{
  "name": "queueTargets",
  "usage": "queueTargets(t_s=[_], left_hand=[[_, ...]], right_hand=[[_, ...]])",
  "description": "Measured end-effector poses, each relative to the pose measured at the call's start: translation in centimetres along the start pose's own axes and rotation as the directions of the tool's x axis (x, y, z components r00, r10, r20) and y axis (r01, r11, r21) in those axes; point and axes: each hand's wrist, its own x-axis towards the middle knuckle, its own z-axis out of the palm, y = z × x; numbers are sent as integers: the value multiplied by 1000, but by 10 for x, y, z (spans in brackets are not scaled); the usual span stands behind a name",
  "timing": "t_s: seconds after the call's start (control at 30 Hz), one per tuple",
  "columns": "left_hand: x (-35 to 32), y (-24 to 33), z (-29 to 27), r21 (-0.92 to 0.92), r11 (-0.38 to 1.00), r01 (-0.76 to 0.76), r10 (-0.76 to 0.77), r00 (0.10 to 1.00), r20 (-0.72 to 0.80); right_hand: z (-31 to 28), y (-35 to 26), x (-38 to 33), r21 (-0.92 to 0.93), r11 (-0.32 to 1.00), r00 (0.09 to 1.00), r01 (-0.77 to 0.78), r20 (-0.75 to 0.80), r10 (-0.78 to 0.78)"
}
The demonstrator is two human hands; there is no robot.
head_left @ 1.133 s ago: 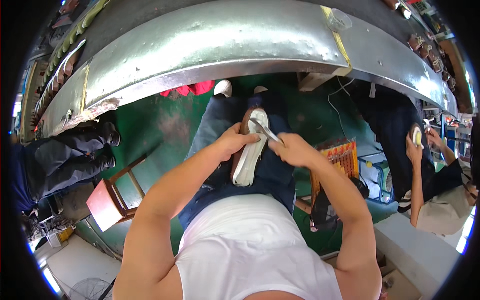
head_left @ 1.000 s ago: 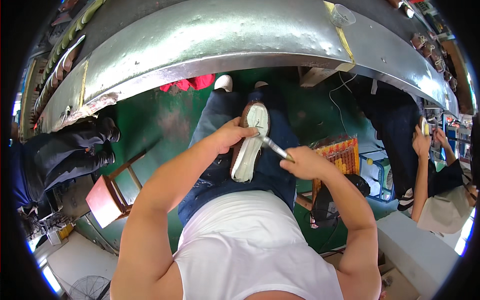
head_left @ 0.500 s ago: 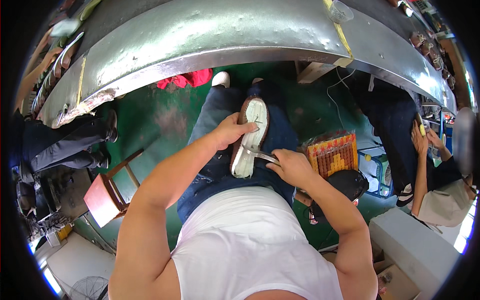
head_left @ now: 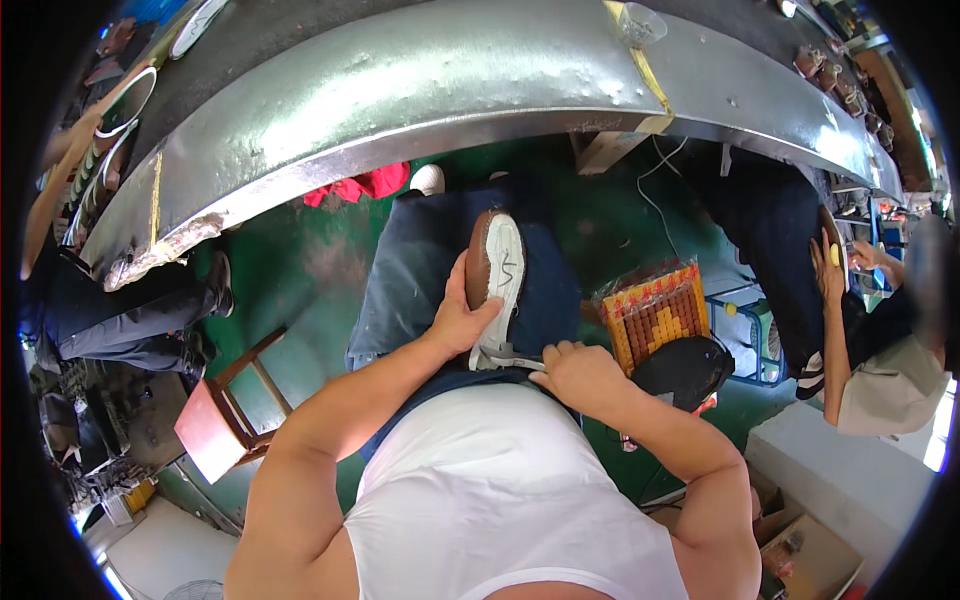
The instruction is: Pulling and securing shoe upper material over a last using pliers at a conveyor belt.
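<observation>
White, smooth-soled shoe [head_left: 497, 290] lay clamped in the left hand [head_left: 462, 322], the right hand [head_left: 580, 372] fisted on a thin tool at its heel.

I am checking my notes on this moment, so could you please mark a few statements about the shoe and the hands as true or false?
1. The left hand grips the white shoe from its side. True.
2. The shoe lies on the metal bench. False: it is held over the person's lap, below the bench edge.
3. The right hand is at the shoe's near end. True.
4. The wooden stool stands to the person's right. False: it stands to the left.
</observation>
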Motion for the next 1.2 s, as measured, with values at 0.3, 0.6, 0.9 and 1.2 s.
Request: queueTargets(t_s=[0.3,0.6,0.9,1.2], left_hand=[[-47,-9,-25,464,883,-68,-124,920,371],[-33,8,-13,492,867,-72,-40,976,213],[-50,133,-72,-557,736,386,-109,878,465],[166,321,-72,-212,971,-107,146,973,177]], right_hand=[[9,67,18,690,585,778,-426,610,-153],[-12,21,35,530,845,979,65,-199,50],[-118,48,19,254,967,723,15,-670,165],[-269,204,81,105,924,179,-368,-967,181]])
